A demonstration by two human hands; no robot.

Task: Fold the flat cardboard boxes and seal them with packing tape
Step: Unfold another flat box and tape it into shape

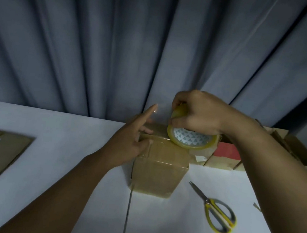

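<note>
Taping folded box (162, 166) with right grip (196, 113) clamped on tape roll (190, 139), left grip (133, 140) splayed, leaving nine-o'clock flat cardboard (3, 150) unfolded.

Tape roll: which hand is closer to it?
Right. The right hand grips the tape roll from above, over the far edge of the box. The left hand lies open on the box top, left of the roll, apart from it.

Left hand (129, 141) fingers straight; right hand (200, 111) grip curled round tape roll (190, 138).
</note>
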